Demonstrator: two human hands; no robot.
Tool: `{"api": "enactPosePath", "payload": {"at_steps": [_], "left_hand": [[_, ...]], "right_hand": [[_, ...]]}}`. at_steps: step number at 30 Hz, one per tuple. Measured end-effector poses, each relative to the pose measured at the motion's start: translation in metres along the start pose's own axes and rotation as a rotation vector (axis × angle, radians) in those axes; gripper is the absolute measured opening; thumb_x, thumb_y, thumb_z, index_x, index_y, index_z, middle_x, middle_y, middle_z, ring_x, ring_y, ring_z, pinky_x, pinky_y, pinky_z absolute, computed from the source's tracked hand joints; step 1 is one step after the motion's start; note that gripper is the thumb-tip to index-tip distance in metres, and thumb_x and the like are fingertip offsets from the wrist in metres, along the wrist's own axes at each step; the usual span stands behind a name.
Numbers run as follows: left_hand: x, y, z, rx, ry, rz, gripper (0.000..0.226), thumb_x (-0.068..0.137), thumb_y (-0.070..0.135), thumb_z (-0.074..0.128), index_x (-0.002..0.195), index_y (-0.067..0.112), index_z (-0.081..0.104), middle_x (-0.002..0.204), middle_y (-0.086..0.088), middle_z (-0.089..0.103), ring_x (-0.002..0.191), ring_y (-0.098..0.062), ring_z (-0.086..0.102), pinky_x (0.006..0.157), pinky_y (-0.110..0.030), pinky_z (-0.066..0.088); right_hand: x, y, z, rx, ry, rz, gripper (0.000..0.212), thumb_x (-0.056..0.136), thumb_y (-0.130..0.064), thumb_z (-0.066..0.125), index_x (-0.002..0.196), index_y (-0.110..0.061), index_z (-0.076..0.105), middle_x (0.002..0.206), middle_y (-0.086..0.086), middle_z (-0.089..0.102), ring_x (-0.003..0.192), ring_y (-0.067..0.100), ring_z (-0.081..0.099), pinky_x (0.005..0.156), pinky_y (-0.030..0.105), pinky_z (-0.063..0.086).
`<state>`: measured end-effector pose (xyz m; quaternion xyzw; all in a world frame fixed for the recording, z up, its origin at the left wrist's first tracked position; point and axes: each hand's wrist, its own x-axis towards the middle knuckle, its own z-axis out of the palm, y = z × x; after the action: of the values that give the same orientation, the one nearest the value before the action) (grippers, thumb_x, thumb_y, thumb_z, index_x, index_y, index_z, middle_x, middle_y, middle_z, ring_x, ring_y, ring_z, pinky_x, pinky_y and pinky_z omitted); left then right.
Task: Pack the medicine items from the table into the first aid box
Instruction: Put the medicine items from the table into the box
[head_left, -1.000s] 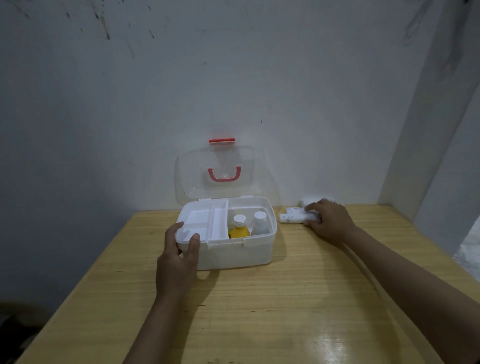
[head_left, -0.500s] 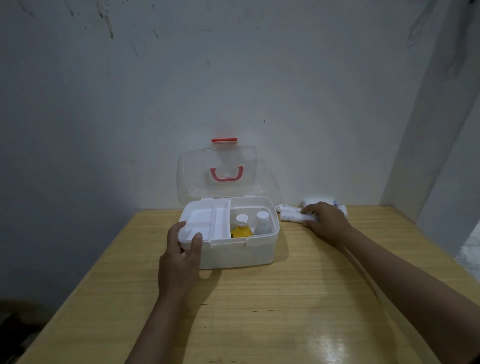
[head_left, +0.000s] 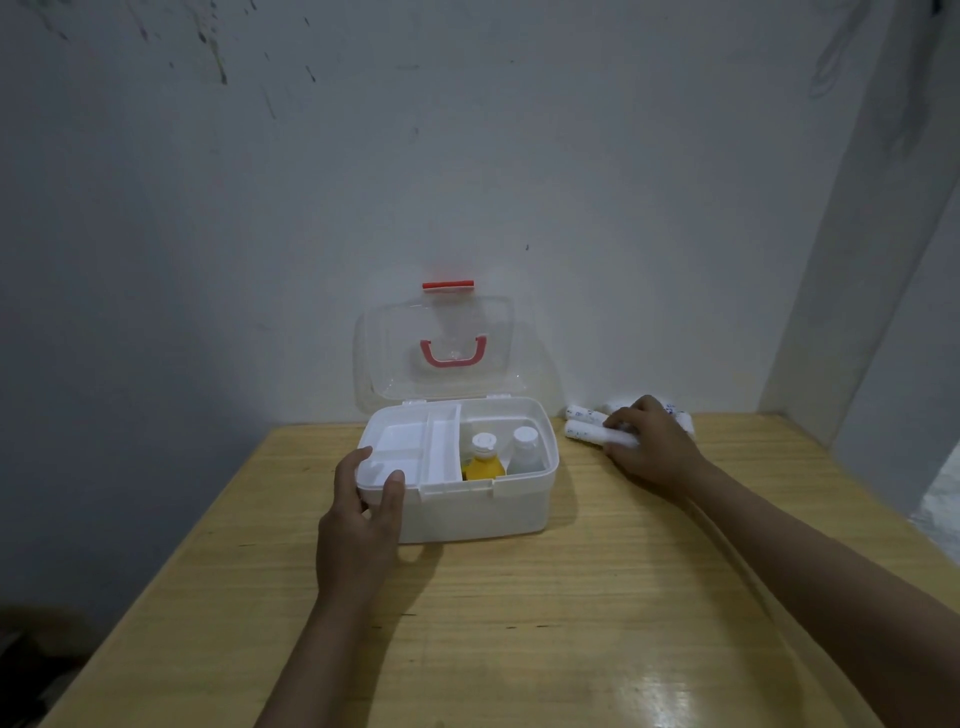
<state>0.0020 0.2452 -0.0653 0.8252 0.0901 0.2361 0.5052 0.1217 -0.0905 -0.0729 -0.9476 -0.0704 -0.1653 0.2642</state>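
Note:
A white first aid box (head_left: 483, 506) stands open on the wooden table (head_left: 519, 623), its clear lid (head_left: 441, 348) with a red handle tilted back against the wall. Inside its right compartment stand a yellow bottle (head_left: 484, 460) and a clear bottle (head_left: 523, 449), both with white caps. A white divided tray fills the left part. My left hand (head_left: 363, 514) grips the box's front left corner. My right hand (head_left: 649, 447) lies over several white rolls (head_left: 587, 431) right of the box, its fingers curled around the nearest one.
A grey wall rises right behind the box and rolls. A wall corner juts in at the right (head_left: 831, 364). The table's left edge drops to a dark floor (head_left: 31, 665).
My right hand has shifted slightly over the white rolls, exposing more of them. The box and my left hand stay in place; the camera view has moved a little.

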Motion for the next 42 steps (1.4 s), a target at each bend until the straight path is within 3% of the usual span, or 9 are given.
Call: {"api": "enactPosePath", "payload": {"at_steps": [6, 9, 12, 17, 23, 28, 32, 37, 42], "left_hand": [[0.001, -0.001, -0.001, 0.018, -0.003, -0.003, 0.043, 0.091, 0.044, 0.048, 0.132, 0.036, 0.036, 0.129, -0.009, 0.055, 0.099, -0.027, 0.057, 0.069, -0.035, 0.054], [0.0, -0.001, 0.0, 0.026, -0.004, -0.009, 0.044, 0.091, 0.044, 0.047, 0.133, 0.036, 0.035, 0.131, -0.009, 0.054, 0.1, -0.027, 0.057, 0.072, -0.038, 0.056], [0.0, 0.0, -0.001, 0.02, 0.0, -0.008, 0.044, 0.091, 0.043, 0.048, 0.133, 0.035, 0.036, 0.131, -0.009, 0.054, 0.098, -0.025, 0.055, 0.071, -0.036, 0.054], [0.0, -0.001, -0.002, 0.022, -0.003, 0.003, 0.044, 0.091, 0.043, 0.048, 0.132, 0.034, 0.036, 0.127, -0.008, 0.056, 0.094, -0.023, 0.056, 0.069, -0.036, 0.055], [-0.001, 0.003, -0.004, 0.012, -0.007, 0.021, 0.043, 0.09, 0.043, 0.05, 0.131, 0.032, 0.039, 0.109, 0.004, 0.055, 0.088, -0.021, 0.056, 0.07, -0.038, 0.055], [-0.002, 0.003, -0.006, 0.015, -0.006, 0.03, 0.044, 0.09, 0.043, 0.05, 0.131, 0.031, 0.039, 0.105, 0.008, 0.052, 0.087, -0.02, 0.056, 0.067, -0.033, 0.053], [-0.002, 0.005, -0.006, 0.02, -0.015, 0.027, 0.045, 0.09, 0.044, 0.049, 0.132, 0.032, 0.038, 0.108, 0.01, 0.048, 0.09, -0.018, 0.055, 0.067, -0.032, 0.054], [-0.003, 0.006, -0.006, 0.026, -0.003, 0.026, 0.043, 0.089, 0.044, 0.049, 0.129, 0.032, 0.04, 0.103, 0.007, 0.053, 0.085, -0.021, 0.057, 0.071, -0.043, 0.056], [-0.002, 0.003, -0.005, 0.04, -0.003, 0.037, 0.046, 0.09, 0.045, 0.048, 0.132, 0.032, 0.037, 0.124, -0.004, 0.058, 0.09, -0.02, 0.056, 0.069, -0.04, 0.058]], "right_hand": [[-0.001, -0.014, -0.026, 0.17, 0.174, -0.051, 0.029, 0.072, -0.02, 0.079, 0.099, -0.015, 0.071, 0.096, 0.005, 0.055, 0.083, 0.017, 0.057, 0.075, 0.032, 0.048], [-0.001, -0.035, -0.05, 0.286, 0.215, -0.089, 0.024, 0.076, -0.022, 0.076, 0.099, -0.019, 0.07, 0.095, -0.001, 0.061, 0.083, 0.012, 0.059, 0.07, 0.023, 0.05], [-0.001, -0.061, -0.074, 0.464, 0.157, -0.108, 0.023, 0.078, -0.02, 0.075, 0.101, -0.021, 0.07, 0.098, -0.007, 0.067, 0.087, 0.005, 0.062, 0.068, 0.01, 0.049], [0.005, -0.097, -0.088, 0.651, -0.053, -0.129, 0.029, 0.075, -0.003, 0.074, 0.103, -0.01, 0.07, 0.104, -0.001, 0.068, 0.09, 0.006, 0.066, 0.072, 0.015, 0.054], [0.023, -0.12, -0.073, 0.478, -0.293, -0.122, 0.039, 0.07, 0.011, 0.069, 0.102, -0.01, 0.069, 0.107, 0.003, 0.065, 0.094, 0.013, 0.063, 0.071, 0.016, 0.055], [0.036, -0.132, -0.057, 0.237, -0.436, -0.107, 0.05, 0.068, 0.005, 0.072, 0.113, -0.014, 0.064, 0.12, 0.004, 0.057, 0.108, 0.021, 0.055, 0.088, 0.029, 0.052], [0.04, -0.132, -0.041, 0.078, -0.423, -0.083, 0.048, 0.065, -0.006, 0.078, 0.109, -0.023, 0.066, 0.119, 0.004, 0.058, 0.103, 0.018, 0.055, 0.087, 0.028, 0.05], [0.035, -0.138, -0.032, 0.026, -0.385, -0.113, 0.048, 0.065, -0.009, 0.08, 0.111, -0.016, 0.067, 0.114, 0.003, 0.058, 0.098, 0.021, 0.059, 0.081, 0.028, 0.053], [0.033, -0.136, -0.028, 0.051, -0.322, -0.144, 0.045, 0.061, -0.015, 0.083, 0.104, -0.017, 0.07, 0.107, 0.005, 0.059, 0.093, 0.023, 0.062, 0.085, 0.037, 0.056]]}}
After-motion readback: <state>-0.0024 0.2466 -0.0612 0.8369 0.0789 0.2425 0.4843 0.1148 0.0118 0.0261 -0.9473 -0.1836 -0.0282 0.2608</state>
